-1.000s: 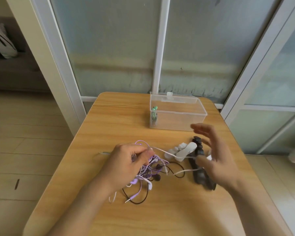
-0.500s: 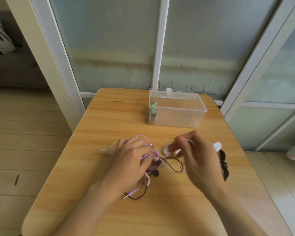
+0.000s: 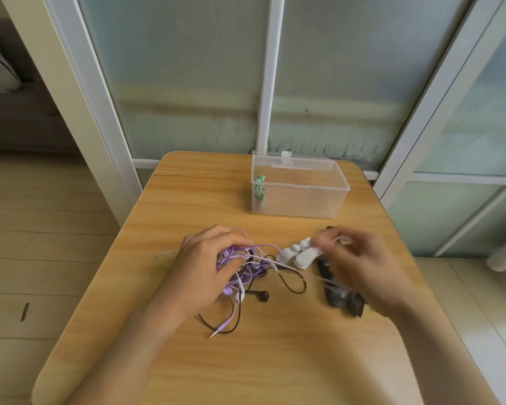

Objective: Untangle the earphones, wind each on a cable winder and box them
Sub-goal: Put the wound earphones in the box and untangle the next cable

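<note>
Two hands were engaged at the middle of the tabletop [image 3: 275,361]. The tangled earphones [image 3: 246,267], purple, white and black, were gripped by the curled left hand [image 3: 205,258]. A white cable [image 3: 322,277] was pinched by the blurred right hand [image 3: 360,264] beside white winders [image 3: 301,254] and black winders [image 3: 339,296]. The clear box [image 3: 301,197], holding green earphones [image 3: 259,190], was placed near the far edge.

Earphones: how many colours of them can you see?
4: purple, white and black cords tangled under the left hand, green in the box. More may hide.
</note>
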